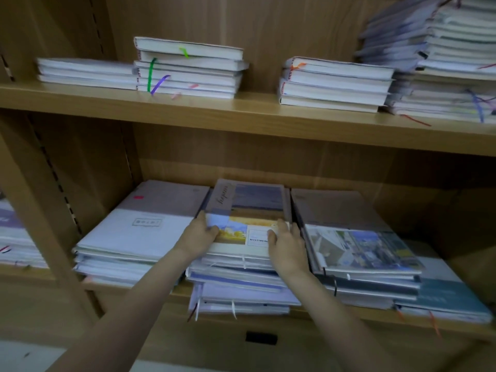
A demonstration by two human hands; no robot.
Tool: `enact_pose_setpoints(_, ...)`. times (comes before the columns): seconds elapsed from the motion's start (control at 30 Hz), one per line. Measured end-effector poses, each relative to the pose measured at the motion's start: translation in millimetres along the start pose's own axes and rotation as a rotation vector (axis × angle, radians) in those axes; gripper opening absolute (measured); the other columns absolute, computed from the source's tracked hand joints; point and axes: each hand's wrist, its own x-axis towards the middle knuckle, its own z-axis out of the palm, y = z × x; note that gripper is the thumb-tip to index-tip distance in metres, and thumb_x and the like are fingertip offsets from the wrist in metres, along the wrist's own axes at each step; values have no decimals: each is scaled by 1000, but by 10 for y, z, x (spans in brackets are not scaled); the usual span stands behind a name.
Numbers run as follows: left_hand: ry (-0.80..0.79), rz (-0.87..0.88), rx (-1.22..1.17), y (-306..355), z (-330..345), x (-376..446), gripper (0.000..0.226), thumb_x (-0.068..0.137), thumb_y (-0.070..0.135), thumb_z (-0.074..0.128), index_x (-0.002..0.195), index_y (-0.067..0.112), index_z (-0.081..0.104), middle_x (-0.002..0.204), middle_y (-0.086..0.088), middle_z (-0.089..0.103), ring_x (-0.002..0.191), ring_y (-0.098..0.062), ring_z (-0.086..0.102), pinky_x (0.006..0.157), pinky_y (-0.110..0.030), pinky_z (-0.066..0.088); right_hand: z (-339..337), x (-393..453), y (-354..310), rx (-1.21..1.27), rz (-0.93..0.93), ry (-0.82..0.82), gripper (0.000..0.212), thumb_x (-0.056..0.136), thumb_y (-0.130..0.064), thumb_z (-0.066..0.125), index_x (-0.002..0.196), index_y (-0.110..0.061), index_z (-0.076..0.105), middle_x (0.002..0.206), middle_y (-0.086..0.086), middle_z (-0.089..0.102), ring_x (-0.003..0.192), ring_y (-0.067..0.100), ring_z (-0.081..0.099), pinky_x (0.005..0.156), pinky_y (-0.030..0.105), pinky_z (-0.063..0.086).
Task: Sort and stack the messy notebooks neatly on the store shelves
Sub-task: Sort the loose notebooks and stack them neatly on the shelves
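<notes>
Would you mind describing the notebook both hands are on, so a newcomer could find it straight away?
Start at the lower shelf of the wooden bookcase, where three stacks sit side by side. Take the middle stack; its top notebook lies between the left hand and right hand. Unlike the plain pale cover to its left, it shows a yellow and blue painted scene with a white label.

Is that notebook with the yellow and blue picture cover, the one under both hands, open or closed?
Closed. The notebook with the yellow and blue picture cover lies flat, cover up, on the middle pile; no pages show.
</notes>
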Motion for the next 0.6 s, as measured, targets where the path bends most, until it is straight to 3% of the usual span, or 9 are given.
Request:
enact_pose_setpoints(0.07, 64, 79, 184, -29, 26, -55, 54, 99, 16, 39, 149, 11, 18, 149, -18, 27, 122, -38, 43, 93, -33, 38, 13, -23, 6, -32, -21, -8, 43, 102, -30, 32, 143, -16, 34, 153, 16, 20, 135, 35, 30, 101, 41, 37)
enact_pose_setpoints(0.2, 262, 216, 418, -114, 76, -201, 43, 94, 11, 47, 137, 7, 44, 142, -22, 37, 121, -42, 41, 101, -48, 36, -209, -123, 94, 3, -178, 7, 37, 100, -20, 41, 135, -10, 46, 144, 9, 36, 131, 25, 37, 103, 29, 33)
enact_pose_setpoints(0.3, 401, 410, 532, -82, 201, -299, 46, 73, -2, 70, 117, -3, 58, 119, -28, 55, 100, -49, 55, 78, -55, 48, -465, -214, 272, 0, -235, 59, 32, 98, -14, 45, 129, -10, 53, 132, 7, 48, 120, 22, 45, 92, 23, 35)
enact_pose_setpoints(0.37, 373, 482, 575, 32, 334, -380, 46, 69, 1, 67, 114, -3, 59, 110, -25, 60, 90, -46, 61, 71, -53, 51, -632, -256, 415, -33, -212, 107, 31, 97, -14, 45, 127, -12, 53, 129, 6, 49, 119, 23, 45, 92, 25, 35)
enact_pose_setpoints(0.47, 272, 513, 568, 244, 570, -519, 45, 72, 5, 54, 116, -1, 58, 111, -20, 61, 92, -41, 62, 75, -50, 50, -869, -294, 681, -151, -139, 119, 33, 96, -19, 48, 129, -16, 50, 135, 4, 44, 127, 26, 36, 104, 36, 33)
enact_pose_setpoints(0.6, 260, 636, 571, 527, 811, -662, 44, 84, 21, 36, 120, 7, 56, 112, -9, 61, 98, -30, 62, 82, -43, 49, -1190, -325, 1189, -225, 109, 146, 45, 94, -32, 53, 134, -15, 44, 143, 12, 33, 130, 36, 30, 107, 43, 29)
